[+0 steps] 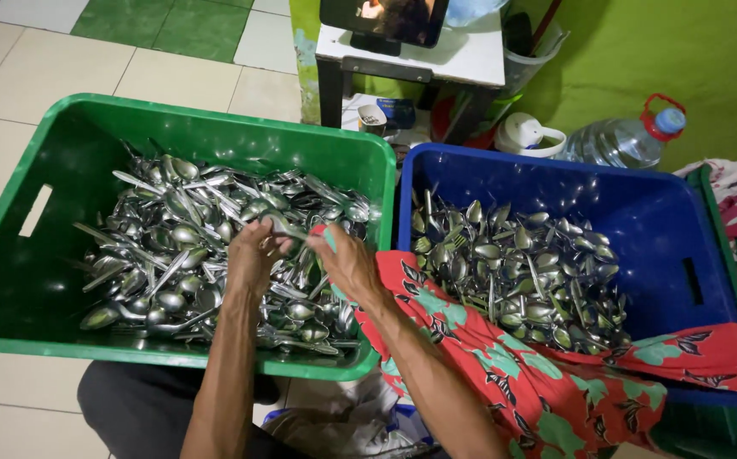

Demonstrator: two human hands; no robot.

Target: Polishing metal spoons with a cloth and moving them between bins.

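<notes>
Left hand (pixel 251 255) closed on a steel spoon (pixel 282 226), held just above the heap of cutlery (pixel 173 246) in the green crate (pixel 11 280). Right hand (pixel 347 263) curled beside it, gripping a red flowered cloth (pixel 504 365) against the spoon's handle. Cloth draped across the near edge of the blue crate (pixel 683 221), itself holding more spoons and forks (pixel 521 272). Both crates side by side on the tiled floor (pixel 11 76). Water bottle (pixel 623 136) beyond the blue crate's far edge.
</notes>
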